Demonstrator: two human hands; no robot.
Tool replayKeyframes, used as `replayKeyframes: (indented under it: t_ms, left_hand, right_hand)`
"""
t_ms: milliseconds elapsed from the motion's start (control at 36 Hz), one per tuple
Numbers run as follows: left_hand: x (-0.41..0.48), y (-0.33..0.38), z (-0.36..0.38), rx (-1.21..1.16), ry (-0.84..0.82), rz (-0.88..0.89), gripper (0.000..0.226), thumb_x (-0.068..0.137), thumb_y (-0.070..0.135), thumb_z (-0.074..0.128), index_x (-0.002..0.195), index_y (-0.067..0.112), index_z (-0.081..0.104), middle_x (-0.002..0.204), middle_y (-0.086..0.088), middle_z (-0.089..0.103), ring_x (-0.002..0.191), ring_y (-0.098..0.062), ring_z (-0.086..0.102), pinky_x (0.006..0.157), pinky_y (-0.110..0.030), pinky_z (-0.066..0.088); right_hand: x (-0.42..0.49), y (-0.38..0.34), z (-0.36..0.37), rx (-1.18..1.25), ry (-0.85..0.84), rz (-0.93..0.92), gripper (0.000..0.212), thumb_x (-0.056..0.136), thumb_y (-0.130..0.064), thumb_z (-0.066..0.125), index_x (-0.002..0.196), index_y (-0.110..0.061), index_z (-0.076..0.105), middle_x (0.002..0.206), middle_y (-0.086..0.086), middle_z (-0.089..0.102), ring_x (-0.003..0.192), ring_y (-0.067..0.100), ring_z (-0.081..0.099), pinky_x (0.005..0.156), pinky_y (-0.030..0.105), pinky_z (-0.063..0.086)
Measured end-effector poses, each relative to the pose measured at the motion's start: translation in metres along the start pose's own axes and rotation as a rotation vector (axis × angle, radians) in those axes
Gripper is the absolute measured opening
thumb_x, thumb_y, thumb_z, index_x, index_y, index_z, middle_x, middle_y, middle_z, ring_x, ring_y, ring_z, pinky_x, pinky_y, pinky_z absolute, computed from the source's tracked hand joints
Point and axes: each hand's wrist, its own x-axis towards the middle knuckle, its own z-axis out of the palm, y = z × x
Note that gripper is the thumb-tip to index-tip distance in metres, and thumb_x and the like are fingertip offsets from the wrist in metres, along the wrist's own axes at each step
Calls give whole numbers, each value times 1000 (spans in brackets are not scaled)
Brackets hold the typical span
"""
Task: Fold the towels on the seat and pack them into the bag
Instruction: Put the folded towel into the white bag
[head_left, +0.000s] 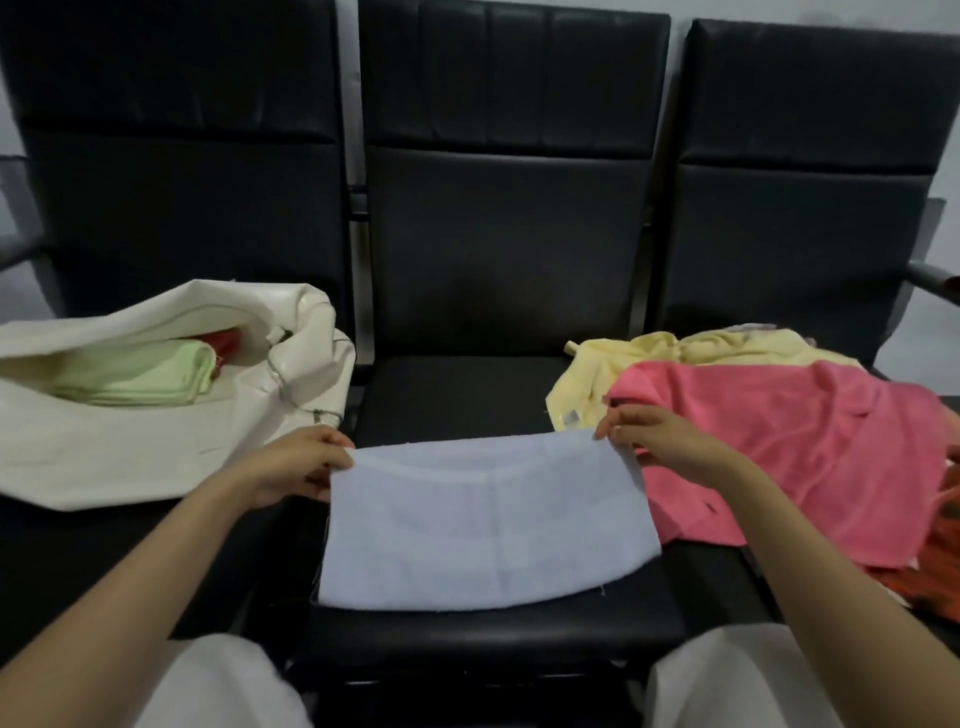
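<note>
pale blue towel (488, 519) lies folded on the middle black seat (457, 395), its far corners pinched by the left hand (296, 467) and the right hand (649, 441), between the cream bag (130, 447) holding a green towel (150, 376) on the left and a pink towel (779, 447) and yellow towel (623, 358) on the right.

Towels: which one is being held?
The white terry towel on the black middle seat: left hand and right hand pinch its far corners. The pink towel and yellow towel lie loose aside.
</note>
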Motion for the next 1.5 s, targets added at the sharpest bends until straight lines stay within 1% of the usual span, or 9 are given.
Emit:
replayKeyframes:
  t_ms: [111, 333, 500, 694, 833, 1028, 1278, 1389, 1500]
  left_hand:
    - [23, 12, -3, -110, 132, 4, 12, 90, -1, 56, 93, 11, 54, 87, -13, 60, 79, -23, 59, 69, -35, 52]
    - [64, -26, 22, 191, 394, 38, 8, 88, 8, 59, 92, 12, 53, 87, -10, 57, 81, -24, 54, 69, -32, 43]
    - [59, -20, 24, 324, 350, 48, 20, 84, 10, 65, 101, 13, 54, 86, -1, 54, 85, -21, 54, 67, -30, 43]
    - [46, 3, 6, -129, 192, 5, 11, 90, 1, 58, 100, 5, 57, 91, -12, 62, 78, -21, 59, 66, -30, 48]
    - [59, -14, 16, -10, 340, -17, 12, 89, 0, 60, 92, 8, 51, 97, -18, 59, 77, -24, 59, 65, -34, 51]
    - [57, -16, 22, 408, 371, -33, 66, 79, 15, 77, 132, -2, 42, 122, -18, 57, 108, -32, 55, 82, -33, 42]
    - [48, -24, 19, 427, 176, -205, 23, 76, 21, 81, 77, 5, 63, 96, -9, 65, 84, -18, 57, 70, -27, 39]
    - [50, -25, 18, 351, 188, -153, 20, 84, 16, 72, 95, 0, 67, 104, -10, 67, 92, -22, 61, 81, -30, 44]
    - [47, -23, 12, 216, 241, 3, 15, 91, 8, 60, 106, 6, 56, 106, -10, 64, 79, -15, 61, 64, -25, 45]
  right_hand:
    - [26, -4, 0, -151, 117, -60, 23, 97, -6, 47, 98, -11, 69, 104, 2, 61, 99, 21, 56, 82, 32, 49]
    - [67, 40, 37, -409, 321, -104, 23, 90, 4, 47, 87, -10, 65, 83, 1, 60, 77, 17, 54, 59, 12, 32]
    - [68, 37, 42, -525, 317, -123, 22, 91, -2, 49, 104, -11, 63, 75, -1, 58, 61, 5, 46, 49, 16, 28]
    - [65, 6, 22, -395, 388, -165, 24, 91, -1, 48, 104, -12, 64, 89, 11, 61, 68, 17, 52, 57, 26, 38]
    - [80, 20, 33, -388, 483, -168, 23, 93, -2, 50, 113, -5, 61, 92, 13, 62, 80, 25, 58, 65, 31, 41]
    - [76, 36, 48, -829, 445, -49, 35, 96, -17, 49, 129, -11, 52, 133, 16, 45, 118, 34, 44, 89, 39, 41]
    - [50, 9, 88, -820, -11, -368, 34, 92, -34, 59, 125, -22, 58, 127, 0, 52, 121, 19, 43, 104, 31, 34]
    - [42, 16, 100, -840, -198, -349, 60, 86, -58, 57, 138, -33, 45, 145, -5, 38, 137, 16, 27, 114, 35, 25]
    - [38, 27, 115, -969, -259, -280, 91, 75, -82, 20, 153, -38, 7, 162, -4, -3, 148, 18, -10, 118, 49, -5]
